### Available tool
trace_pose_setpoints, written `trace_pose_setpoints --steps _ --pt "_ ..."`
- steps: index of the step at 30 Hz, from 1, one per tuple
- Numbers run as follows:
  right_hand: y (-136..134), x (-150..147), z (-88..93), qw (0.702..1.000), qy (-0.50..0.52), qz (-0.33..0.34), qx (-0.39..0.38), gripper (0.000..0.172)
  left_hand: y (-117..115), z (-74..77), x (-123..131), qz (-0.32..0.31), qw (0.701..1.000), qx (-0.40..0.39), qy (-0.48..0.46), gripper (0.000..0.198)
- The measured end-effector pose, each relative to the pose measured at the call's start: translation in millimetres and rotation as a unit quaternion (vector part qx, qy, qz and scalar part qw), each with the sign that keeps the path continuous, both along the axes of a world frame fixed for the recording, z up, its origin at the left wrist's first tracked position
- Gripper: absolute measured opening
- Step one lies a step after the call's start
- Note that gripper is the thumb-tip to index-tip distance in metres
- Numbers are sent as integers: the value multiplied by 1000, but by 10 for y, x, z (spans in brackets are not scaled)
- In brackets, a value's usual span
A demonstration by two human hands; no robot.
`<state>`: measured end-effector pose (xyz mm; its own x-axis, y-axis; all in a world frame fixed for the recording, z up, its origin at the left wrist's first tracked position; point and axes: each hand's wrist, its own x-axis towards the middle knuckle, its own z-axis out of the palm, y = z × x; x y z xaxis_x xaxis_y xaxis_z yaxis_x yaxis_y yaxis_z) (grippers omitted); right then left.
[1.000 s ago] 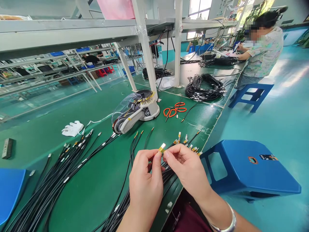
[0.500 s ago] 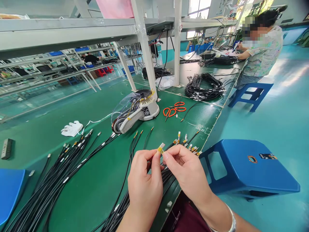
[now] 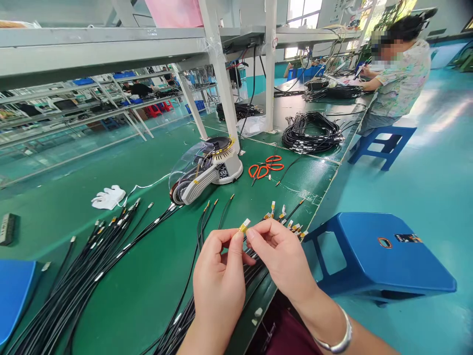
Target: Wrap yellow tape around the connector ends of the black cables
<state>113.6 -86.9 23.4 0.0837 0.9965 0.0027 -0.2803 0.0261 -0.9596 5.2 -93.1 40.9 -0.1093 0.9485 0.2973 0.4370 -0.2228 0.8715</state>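
My left hand [image 3: 219, 286] and my right hand [image 3: 283, 259] meet over the near edge of the green bench [image 3: 148, 276]. Both pinch the end of a black cable whose metal connector tip [image 3: 244, 225] is wrapped in yellow tape. Just beyond my right fingers lie several more cable ends with yellow tape [image 3: 284, 217]. A large bundle of black cables [image 3: 84, 266] fans out on the bench to my left. The tape dispenser [image 3: 205, 170] stands behind, in the middle of the bench.
Orange-handled scissors [image 3: 266, 166] lie right of the dispenser, a white glove [image 3: 109, 196] left of it. A coil of black cables [image 3: 312, 132] lies further back. A blue stool [image 3: 377, 256] stands at my right. Another person [image 3: 399, 74] sits at the far bench.
Both hands stay pinched on the taped cable end; my fingers have shifted slightly around the connector. The view has drifted a little.
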Motion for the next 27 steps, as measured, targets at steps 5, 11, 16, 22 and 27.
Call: trace_pose_setpoints --steps 5,11,16,22,27 --pt "14 5 -22 1000 -6 7 1 22 1 38 5 -22 995 -62 -68 24" --pt "24 39 -21 1000 -3 17 1 20 0 54 7 -27 996 -68 -53 26" --pt "27 59 -37 999 21 37 12 19 16 60 -16 -44 996 -62 -49 25" --pt "47 48 -83 987 119 98 46 18 27 50 -82 -114 967 -141 -178 28" --pt "108 36 -171 975 142 142 100 15 57 59 -114 -191 906 -213 -313 27"
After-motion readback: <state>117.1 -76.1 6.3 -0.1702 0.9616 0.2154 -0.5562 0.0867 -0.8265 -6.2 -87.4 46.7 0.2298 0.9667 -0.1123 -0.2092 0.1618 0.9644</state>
